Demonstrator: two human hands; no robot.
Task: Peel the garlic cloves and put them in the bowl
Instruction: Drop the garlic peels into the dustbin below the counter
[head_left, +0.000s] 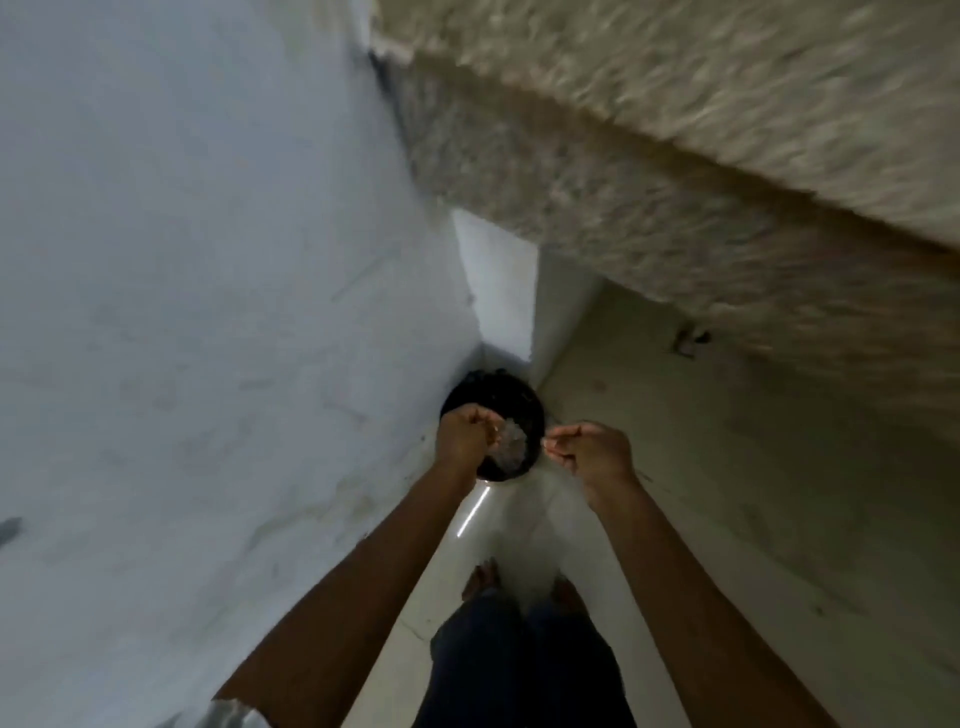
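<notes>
fingers, left hand: curled in toward the palm, above the black container; pale clump right at the tips; gripped or only overlapping in view: cannot tell, too blurred.
fingers, right hand: curled, thumb and forefinger tips closed together, aimed toward the left hand; any scrap between the tips too small to make out.
hands: near each other, not touching; left over the container, right just beside its right rim.
garlic: pale clump looks papery and translucent, inside the container's outline; skins or cloves: cannot tell.
black container: round, dark inside, on the floor in the corner where the wall meets a white panel; bowl or bin: cannot tell.
wall: plain, whitish, scuffed, fills the left side.
counter: speckled stone slab, upper right, overhanging the floor, well above the container; motion-blurred.
floor: pale glossy tiles, thin bright light streak just below the container.
lower frame: both bare forearms reaching forward, bare feet on the tiles, dark trousers.
</notes>
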